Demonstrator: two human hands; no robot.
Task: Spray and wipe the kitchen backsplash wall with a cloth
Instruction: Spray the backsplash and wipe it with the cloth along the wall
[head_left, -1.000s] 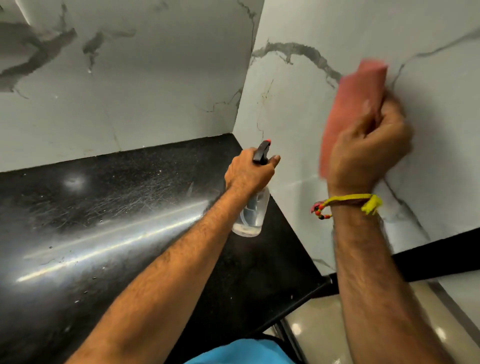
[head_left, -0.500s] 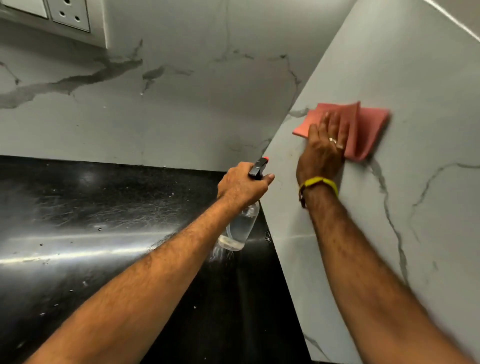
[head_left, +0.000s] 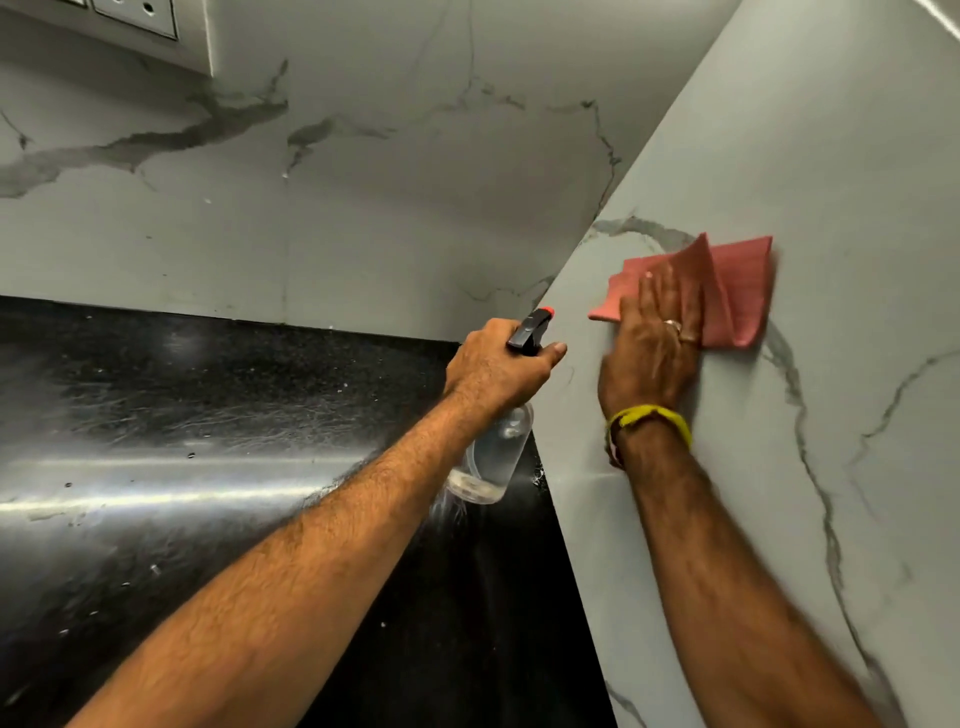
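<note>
Two hands at work in the corner where the marble walls meet. Right hand (head_left: 649, 353) lies flat, fingers straight and spread, pressing the pink cloth (head_left: 727, 291) against the backsplash wall (head_left: 831, 182) on the right; the cloth is folded, one flap lifting at its top edge, and it pokes out past the fingertips toward one and two o'clock. A ring shows on one finger, and a yellow wristband (head_left: 652, 421) circles the wrist at six o'clock from the hand. Left hand (head_left: 498, 369) sits just beside it, at nine o'clock, fingers curled tight round the neck of the spray bottle (head_left: 493, 457). Black trigger head with its orange tip points up toward one o'clock, close to the wall's edge; the clear body hangs below the fist, toward six, above the black countertop (head_left: 182, 441). The worktop is glossy, streaked with light and dotted with specks. Up at eleven o'clock, a white socket plate (head_left: 135, 15) sits on the back wall (head_left: 363, 208), cut off by the frame.
</note>
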